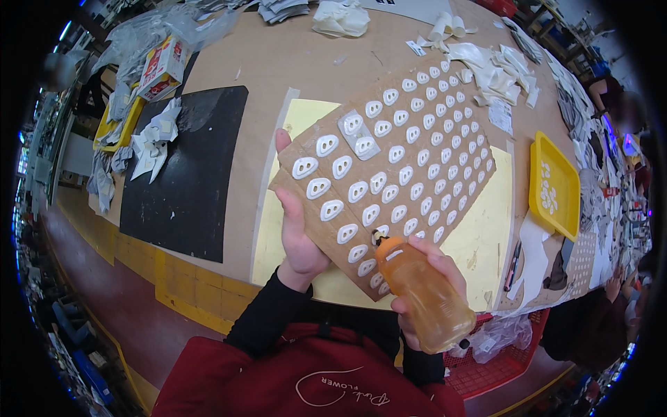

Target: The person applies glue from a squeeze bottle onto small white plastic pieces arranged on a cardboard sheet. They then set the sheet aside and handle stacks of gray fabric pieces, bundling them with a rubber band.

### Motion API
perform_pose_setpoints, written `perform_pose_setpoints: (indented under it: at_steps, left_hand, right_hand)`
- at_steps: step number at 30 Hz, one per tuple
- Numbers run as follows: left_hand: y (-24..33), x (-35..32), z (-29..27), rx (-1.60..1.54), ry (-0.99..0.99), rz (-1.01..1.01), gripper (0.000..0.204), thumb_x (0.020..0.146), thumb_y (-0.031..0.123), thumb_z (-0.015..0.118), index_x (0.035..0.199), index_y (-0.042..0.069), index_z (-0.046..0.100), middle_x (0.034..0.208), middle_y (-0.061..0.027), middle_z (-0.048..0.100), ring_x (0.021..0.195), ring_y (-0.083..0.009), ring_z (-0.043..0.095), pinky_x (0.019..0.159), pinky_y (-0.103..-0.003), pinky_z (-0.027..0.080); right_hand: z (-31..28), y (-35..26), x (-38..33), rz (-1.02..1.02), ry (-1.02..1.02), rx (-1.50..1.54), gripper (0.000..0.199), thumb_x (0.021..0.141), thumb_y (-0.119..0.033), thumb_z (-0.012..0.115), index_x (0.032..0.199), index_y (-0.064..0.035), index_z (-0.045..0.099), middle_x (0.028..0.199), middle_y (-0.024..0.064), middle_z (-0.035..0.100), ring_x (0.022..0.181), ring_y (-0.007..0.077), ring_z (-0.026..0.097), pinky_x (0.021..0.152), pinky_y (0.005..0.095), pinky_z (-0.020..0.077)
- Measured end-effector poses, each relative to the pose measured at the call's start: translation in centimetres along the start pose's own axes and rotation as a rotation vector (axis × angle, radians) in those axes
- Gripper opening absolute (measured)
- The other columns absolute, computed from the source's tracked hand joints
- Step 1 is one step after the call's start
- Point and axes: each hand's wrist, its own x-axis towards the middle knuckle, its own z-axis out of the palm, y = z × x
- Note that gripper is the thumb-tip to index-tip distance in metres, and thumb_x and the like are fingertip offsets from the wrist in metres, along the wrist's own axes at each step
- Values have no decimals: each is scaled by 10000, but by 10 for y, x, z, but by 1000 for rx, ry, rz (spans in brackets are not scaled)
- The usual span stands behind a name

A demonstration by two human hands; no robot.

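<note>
Orange bottle (pixel 425 295) gripped by right fingers (pixel 436 251); left fingers (pixel 293 208) clasp cardboard sheet (pixel 389 174).

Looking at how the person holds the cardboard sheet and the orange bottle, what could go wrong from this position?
1. The left hand holds the cardboard sheet only at one end, tilted over the table, so it might sag and the white pieces could shift.
2. The right hand points the orange bottle nozzle at the lower rows; a strong squeeze could spill liquid across neighbouring pieces.
3. Drips may fall on the yellow mat below.
</note>
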Motion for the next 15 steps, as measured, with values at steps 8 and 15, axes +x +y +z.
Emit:
perform_pose_setpoints:
  at_steps: [8, 15]
  left_hand:
    - [-5, 2, 0, -17, 48, 48, 629, 969, 521, 285, 1489, 237, 72, 1470, -99, 270, 1306, -274, 353, 1062, -452, 343]
    - [-7, 3, -7, -86, -72, 80, 637, 967, 525, 289, 1489, 236, 68, 1474, -97, 264, 1311, -274, 345, 1064, -452, 338]
  right_hand:
    - [-4, 1, -7, -23, 2, -4, 643, 732, -217, 791, 1242, -60, 433, 1193, 257, 541, 1045, 326, 580, 819, 367, 518]
    - [5, 16, 8, -52, 195, 40, 665, 682, -259, 830, 1186, -29, 462, 1148, 246, 589, 1009, 328, 617, 801, 362, 533]
